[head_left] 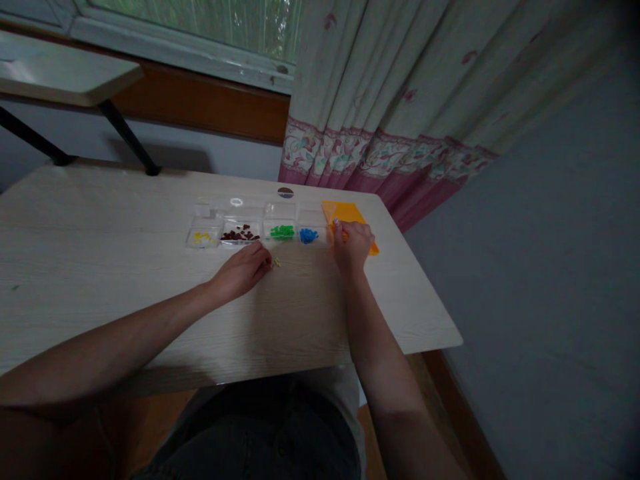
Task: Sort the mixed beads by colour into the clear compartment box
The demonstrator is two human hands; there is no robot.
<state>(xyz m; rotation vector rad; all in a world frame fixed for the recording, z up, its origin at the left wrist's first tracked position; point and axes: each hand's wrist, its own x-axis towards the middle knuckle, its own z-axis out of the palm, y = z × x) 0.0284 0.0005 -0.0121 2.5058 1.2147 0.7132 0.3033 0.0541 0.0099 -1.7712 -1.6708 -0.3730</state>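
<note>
My left hand (245,268) rests on the table with its fingers curled together, beside a few small pale yellow pieces (277,262); what its fingertips hold, if anything, is hidden. Over an orange sheet (347,211) my right hand (355,241) is closed in a pinch, and what is between its fingers is too small to make out. Clear lidded boxes stand in a row beyond my hands. From left to right they hold yellow pieces (203,238), brown pieces (241,235), green pieces (283,231) and blue pieces (309,235).
The boxes' clear lids (280,210) stand open toward the back of the pale wooden table (125,267). A dark round disc (285,193) lies near the back edge. A raised shelf (65,70) on black legs is at the left. A curtain (380,100) hangs behind.
</note>
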